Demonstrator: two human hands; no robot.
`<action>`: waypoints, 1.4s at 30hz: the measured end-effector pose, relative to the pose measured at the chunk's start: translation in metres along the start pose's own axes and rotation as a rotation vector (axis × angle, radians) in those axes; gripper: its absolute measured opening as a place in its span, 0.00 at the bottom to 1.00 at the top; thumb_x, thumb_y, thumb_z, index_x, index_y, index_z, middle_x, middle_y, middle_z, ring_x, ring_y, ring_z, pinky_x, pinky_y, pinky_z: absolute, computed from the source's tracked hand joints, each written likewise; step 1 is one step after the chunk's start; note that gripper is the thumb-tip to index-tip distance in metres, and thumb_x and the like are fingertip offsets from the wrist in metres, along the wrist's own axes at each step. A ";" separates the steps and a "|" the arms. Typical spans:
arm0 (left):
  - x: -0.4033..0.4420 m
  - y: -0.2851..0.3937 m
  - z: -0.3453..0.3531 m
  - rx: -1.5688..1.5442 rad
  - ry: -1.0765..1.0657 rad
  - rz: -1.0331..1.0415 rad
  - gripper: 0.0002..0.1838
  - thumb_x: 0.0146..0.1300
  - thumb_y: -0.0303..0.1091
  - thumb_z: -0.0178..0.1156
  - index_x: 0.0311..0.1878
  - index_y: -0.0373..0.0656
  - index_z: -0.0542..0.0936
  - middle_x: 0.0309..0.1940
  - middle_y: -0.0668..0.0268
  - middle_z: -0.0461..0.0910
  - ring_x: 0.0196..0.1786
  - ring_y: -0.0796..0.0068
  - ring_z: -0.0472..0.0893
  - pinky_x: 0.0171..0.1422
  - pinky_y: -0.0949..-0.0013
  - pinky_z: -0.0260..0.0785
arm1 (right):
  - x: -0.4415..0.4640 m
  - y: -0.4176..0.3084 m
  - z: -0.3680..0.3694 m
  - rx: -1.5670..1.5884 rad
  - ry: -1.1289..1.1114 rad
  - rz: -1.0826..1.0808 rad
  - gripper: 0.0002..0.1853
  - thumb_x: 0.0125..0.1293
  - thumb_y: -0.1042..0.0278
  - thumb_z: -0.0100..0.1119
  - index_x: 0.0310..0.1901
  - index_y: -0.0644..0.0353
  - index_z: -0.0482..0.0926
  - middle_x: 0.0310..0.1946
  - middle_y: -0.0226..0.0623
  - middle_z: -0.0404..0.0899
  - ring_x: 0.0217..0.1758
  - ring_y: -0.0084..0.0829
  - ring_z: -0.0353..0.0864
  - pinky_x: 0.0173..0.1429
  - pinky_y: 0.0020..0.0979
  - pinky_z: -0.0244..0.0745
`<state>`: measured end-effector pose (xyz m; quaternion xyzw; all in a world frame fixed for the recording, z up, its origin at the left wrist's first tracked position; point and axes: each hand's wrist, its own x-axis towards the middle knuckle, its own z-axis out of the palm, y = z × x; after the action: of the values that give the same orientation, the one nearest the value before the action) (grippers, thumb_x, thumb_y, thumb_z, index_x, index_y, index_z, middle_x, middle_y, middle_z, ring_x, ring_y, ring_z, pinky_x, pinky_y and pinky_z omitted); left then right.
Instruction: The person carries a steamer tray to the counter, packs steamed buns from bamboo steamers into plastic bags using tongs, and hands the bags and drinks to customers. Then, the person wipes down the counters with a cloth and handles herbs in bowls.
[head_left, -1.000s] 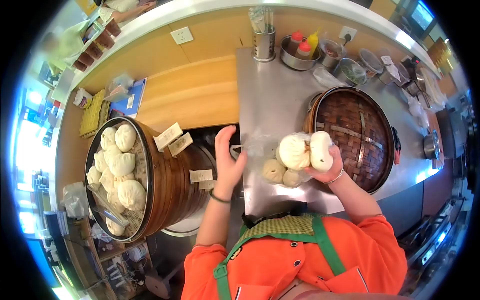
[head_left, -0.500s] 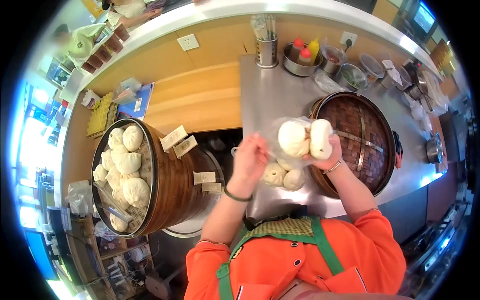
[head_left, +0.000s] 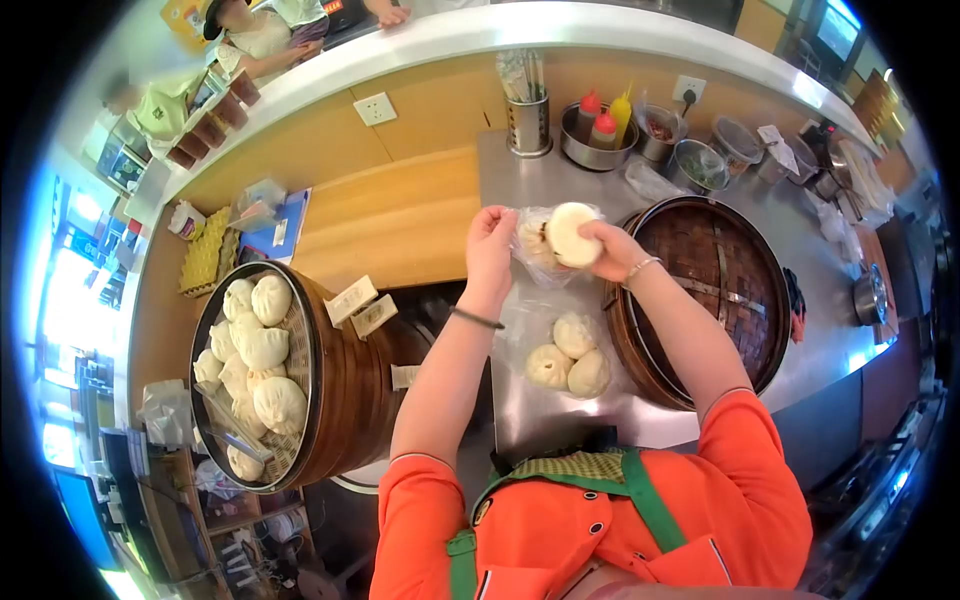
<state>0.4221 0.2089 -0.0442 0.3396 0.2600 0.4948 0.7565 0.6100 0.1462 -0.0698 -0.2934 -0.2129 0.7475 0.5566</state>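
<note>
Above the steel counter, my left hand [head_left: 491, 240] pinches the edge of a clear plastic bag [head_left: 540, 268], its fingers closed. A steamed bun with brownish filling showing sits partly inside that bag. My right hand [head_left: 617, 250] grips a white bun [head_left: 574, 236] at the bag's right side, its pale flat face turned toward me. Whether this bun is inside the plastic or in front of it, I cannot tell. Below my hands, three more buns [head_left: 573, 352] lie close together on the counter, with clear plastic about them.
At left stands a tall bamboo steamer [head_left: 345, 400] holding several buns and metal tongs [head_left: 235, 436]. A round woven steamer lid [head_left: 700, 290] lies to the right. Behind are a chopstick holder [head_left: 528, 125], a bowl with sauce bottles [head_left: 598, 150] and containers. People stand beyond the ledge [head_left: 450, 37].
Both hands have moved forward, away from my body, with the bagged buns. The right-hand bun has turned its flat face toward me, and the three counter buns are less covered.
</note>
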 end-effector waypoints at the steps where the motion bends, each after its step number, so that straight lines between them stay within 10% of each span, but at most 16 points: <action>1: 0.014 -0.011 -0.009 0.128 0.027 0.025 0.03 0.62 0.32 0.54 0.35 0.44 0.72 0.24 0.75 0.72 0.27 0.84 0.71 0.33 0.78 0.64 | 0.014 0.002 -0.008 -0.042 0.047 0.039 0.25 0.57 0.70 0.49 0.58 0.63 0.62 0.54 0.42 0.69 0.57 0.39 0.70 0.59 0.48 0.67; 7: 0.048 -0.061 -0.049 0.262 0.076 -0.028 0.04 0.63 0.33 0.53 0.35 0.44 0.72 0.21 0.76 0.69 0.23 0.87 0.67 0.27 0.82 0.59 | 0.077 0.053 -0.068 -0.163 0.464 0.025 0.16 0.61 0.73 0.43 0.51 0.57 0.68 0.51 0.36 0.72 0.55 0.36 0.70 0.56 0.41 0.68; 10: 0.061 -0.067 -0.062 0.457 0.159 -0.024 0.06 0.63 0.32 0.52 0.36 0.41 0.74 0.22 0.69 0.73 0.23 0.78 0.71 0.28 0.76 0.63 | 0.096 0.060 -0.104 -0.997 0.677 -0.164 0.13 0.61 0.72 0.46 0.46 0.59 0.74 0.47 0.39 0.76 0.51 0.32 0.74 0.53 0.32 0.70; 12: 0.063 -0.057 -0.071 1.228 0.175 0.503 0.07 0.62 0.30 0.51 0.38 0.36 0.74 0.25 0.59 0.76 0.26 0.65 0.75 0.32 0.68 0.68 | 0.088 0.037 -0.100 -1.191 0.759 -0.199 0.10 0.60 0.70 0.49 0.42 0.60 0.78 0.42 0.37 0.79 0.47 0.29 0.75 0.50 0.30 0.70; 15: 0.060 -0.022 -0.053 1.636 0.069 0.477 0.09 0.58 0.26 0.49 0.41 0.38 0.74 0.29 0.48 0.74 0.36 0.51 0.76 0.38 0.57 0.68 | 0.067 0.004 -0.072 -1.112 0.780 -0.202 0.10 0.59 0.69 0.51 0.39 0.59 0.79 0.38 0.34 0.80 0.39 0.25 0.75 0.45 0.29 0.68; 20: 0.082 -0.030 -0.040 1.137 -0.006 0.268 0.14 0.53 0.22 0.50 0.45 0.40 0.74 0.35 0.55 0.75 0.35 0.64 0.76 0.38 0.66 0.70 | 0.037 -0.014 -0.044 -0.594 0.842 -0.181 0.10 0.53 0.66 0.57 0.31 0.64 0.80 0.27 0.35 0.81 0.35 0.27 0.78 0.42 0.29 0.70; 25: 0.068 -0.029 -0.027 0.675 -0.094 -0.032 0.20 0.50 0.19 0.51 0.50 0.38 0.72 0.43 0.63 0.71 0.35 0.76 0.74 0.42 0.75 0.68 | 0.008 -0.030 -0.045 -1.927 0.730 -0.228 0.08 0.52 0.71 0.54 0.34 0.60 0.80 0.32 0.45 0.79 0.40 0.44 0.77 0.47 0.37 0.72; 34: -0.006 0.002 -0.030 1.120 -0.368 0.093 0.26 0.53 0.25 0.60 0.55 0.33 0.66 0.48 0.60 0.70 0.47 0.71 0.74 0.53 0.69 0.67 | -0.098 0.013 0.013 -1.297 0.577 -0.709 0.11 0.58 0.78 0.49 0.44 0.63 0.73 0.33 0.33 0.74 0.35 0.25 0.74 0.43 0.25 0.71; 38: -0.069 0.025 -0.041 1.596 -0.427 0.443 0.21 0.51 0.29 0.62 0.48 0.35 0.71 0.45 0.55 0.74 0.43 0.60 0.77 0.50 0.64 0.67 | -0.182 0.125 0.038 -0.759 0.562 -0.049 0.16 0.62 0.67 0.50 0.49 0.65 0.67 0.35 0.37 0.73 0.39 0.29 0.74 0.42 0.29 0.73; 42: -0.085 -0.003 -0.097 1.396 -0.283 0.052 0.10 0.53 0.27 0.59 0.39 0.36 0.75 0.32 0.58 0.77 0.38 0.64 0.78 0.45 0.68 0.69 | -0.171 0.175 0.013 -0.133 0.953 0.214 0.15 0.63 0.63 0.49 0.47 0.63 0.66 0.32 0.34 0.71 0.34 0.26 0.73 0.36 0.26 0.74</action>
<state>0.3211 0.1546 -0.1032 0.8119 0.4071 0.1818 0.3769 0.5127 -0.0677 -0.1390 -0.6578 0.0493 0.5678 0.4924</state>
